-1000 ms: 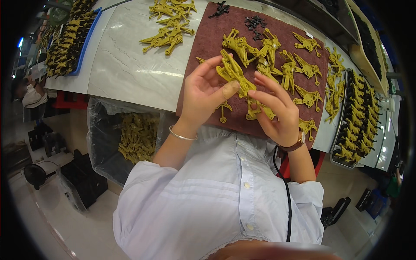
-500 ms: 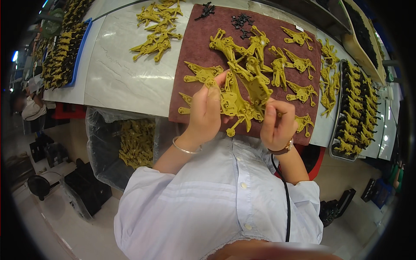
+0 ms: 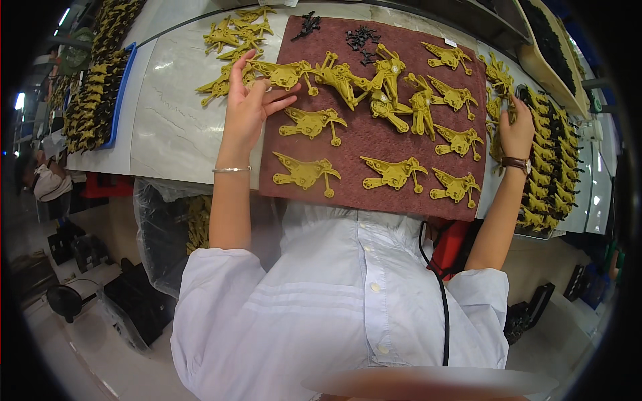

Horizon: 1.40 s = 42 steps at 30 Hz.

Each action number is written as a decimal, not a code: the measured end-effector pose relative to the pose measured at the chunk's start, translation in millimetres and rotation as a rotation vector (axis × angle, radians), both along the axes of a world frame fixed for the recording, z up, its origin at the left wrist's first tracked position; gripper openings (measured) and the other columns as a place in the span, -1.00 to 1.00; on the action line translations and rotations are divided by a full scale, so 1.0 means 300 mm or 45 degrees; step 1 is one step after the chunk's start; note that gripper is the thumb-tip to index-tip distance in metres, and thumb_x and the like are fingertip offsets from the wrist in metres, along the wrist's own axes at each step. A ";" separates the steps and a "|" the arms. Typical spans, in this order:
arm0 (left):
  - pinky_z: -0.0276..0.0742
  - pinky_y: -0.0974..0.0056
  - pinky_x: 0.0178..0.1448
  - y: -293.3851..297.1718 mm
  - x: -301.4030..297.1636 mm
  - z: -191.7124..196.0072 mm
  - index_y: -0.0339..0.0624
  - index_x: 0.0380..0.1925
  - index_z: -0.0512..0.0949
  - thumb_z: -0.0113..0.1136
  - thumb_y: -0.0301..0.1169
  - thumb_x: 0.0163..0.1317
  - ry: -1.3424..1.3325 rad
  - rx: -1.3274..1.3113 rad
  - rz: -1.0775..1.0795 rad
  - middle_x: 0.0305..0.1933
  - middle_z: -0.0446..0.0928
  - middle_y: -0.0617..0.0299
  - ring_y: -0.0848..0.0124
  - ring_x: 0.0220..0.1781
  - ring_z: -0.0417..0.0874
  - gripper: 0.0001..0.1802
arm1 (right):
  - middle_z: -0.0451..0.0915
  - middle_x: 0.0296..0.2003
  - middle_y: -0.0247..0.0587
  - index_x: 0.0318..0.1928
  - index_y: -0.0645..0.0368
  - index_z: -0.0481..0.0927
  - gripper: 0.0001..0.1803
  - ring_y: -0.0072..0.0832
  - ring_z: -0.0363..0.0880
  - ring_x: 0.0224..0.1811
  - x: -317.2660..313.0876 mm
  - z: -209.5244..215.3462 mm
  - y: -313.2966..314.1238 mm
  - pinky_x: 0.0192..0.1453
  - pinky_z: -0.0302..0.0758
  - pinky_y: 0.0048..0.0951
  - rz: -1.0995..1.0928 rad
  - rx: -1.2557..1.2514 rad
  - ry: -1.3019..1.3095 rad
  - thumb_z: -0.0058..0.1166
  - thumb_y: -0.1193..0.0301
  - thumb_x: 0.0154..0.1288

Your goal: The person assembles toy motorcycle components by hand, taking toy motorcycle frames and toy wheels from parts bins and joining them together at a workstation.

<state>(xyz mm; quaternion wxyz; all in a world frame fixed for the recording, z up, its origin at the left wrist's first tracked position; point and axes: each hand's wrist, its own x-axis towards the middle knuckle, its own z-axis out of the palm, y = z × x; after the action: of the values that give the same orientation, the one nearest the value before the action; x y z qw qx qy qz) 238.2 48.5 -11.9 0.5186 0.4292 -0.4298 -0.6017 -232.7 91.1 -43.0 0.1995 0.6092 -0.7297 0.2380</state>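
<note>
My left hand [image 3: 247,110] is at the left edge of the maroon mat [image 3: 348,150], its fingers spread. It is beside a pile of yellow plastic parts [image 3: 217,83] and next to a yellow beak-shaped part [image 3: 284,73]; whether it touches either is hard to tell. My right hand [image 3: 517,137] reaches over a second group of yellow parts [image 3: 496,77] at the right, thumb and forefinger apart, the other fingers partly hidden. Between my hands, several separate yellow parts [image 3: 394,174] lie on the mat, with a cluster of joined, jointed yellow pieces [image 3: 341,77] in the upper middle.
Small black parts [image 3: 361,37] lie at the mat's far edge. On the right is a tray with rows of yellow-and-black pieces [image 3: 545,160]; a blue-edged tray [image 3: 124,93] holds more at the left. Below the table's left side stands a plastic-lined bin [image 3: 157,234].
Both hands have come away from the yellow parts they held over the mat. The left went out to the left, the right to the far right. Separate yellow parts now lie along the near mat.
</note>
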 end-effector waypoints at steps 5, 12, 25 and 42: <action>0.66 0.19 -0.03 -0.063 0.043 -0.049 -0.10 0.27 0.13 -0.08 -0.53 0.34 -0.113 0.037 -0.045 -0.02 0.53 0.01 0.26 -0.10 0.66 -0.50 | 0.55 0.05 -0.08 0.04 0.13 0.55 -0.54 -0.14 0.47 0.14 0.501 0.129 -0.063 0.27 0.30 -0.17 0.812 0.157 -0.517 0.24 0.22 0.15; 0.61 0.30 -0.06 -0.080 0.063 -0.043 -0.19 0.22 0.19 0.00 -0.54 0.31 -0.230 0.019 -0.015 -0.11 0.57 0.13 0.37 -0.18 0.63 -0.51 | 0.56 -0.10 -0.26 0.08 0.06 0.49 -0.42 -0.33 0.45 0.11 0.819 0.098 -0.113 0.36 0.03 -0.02 0.981 0.399 -0.084 0.32 0.19 0.03; 0.60 0.17 0.04 -0.130 0.067 -0.023 -0.17 0.26 0.15 -0.06 -0.55 0.33 0.136 -0.036 0.019 0.02 0.50 -0.05 0.23 -0.08 0.63 -0.50 | 0.62 -0.37 -0.23 -0.02 0.16 0.47 -0.42 -0.23 0.59 -0.25 0.903 0.050 -0.186 0.00 0.30 -0.18 0.747 0.341 -0.068 0.25 0.04 0.08; 0.61 0.28 -0.11 -0.160 -0.046 -0.089 -0.20 0.24 0.25 0.11 -0.49 0.27 -0.417 -0.124 -0.158 -0.20 0.61 0.06 0.28 -0.21 0.68 -0.47 | 0.64 -0.26 -0.23 -0.06 0.25 0.53 -0.65 -0.50 0.65 -0.20 0.692 0.217 -0.144 -0.09 0.59 -0.49 0.860 -0.193 -1.692 0.27 0.50 0.13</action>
<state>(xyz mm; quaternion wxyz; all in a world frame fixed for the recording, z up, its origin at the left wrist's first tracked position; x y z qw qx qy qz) 224.5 0.3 -38.5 0.4237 0.4687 -0.5628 -0.5330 -25.2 47.8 21.9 -0.3257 0.5126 -0.4512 0.6539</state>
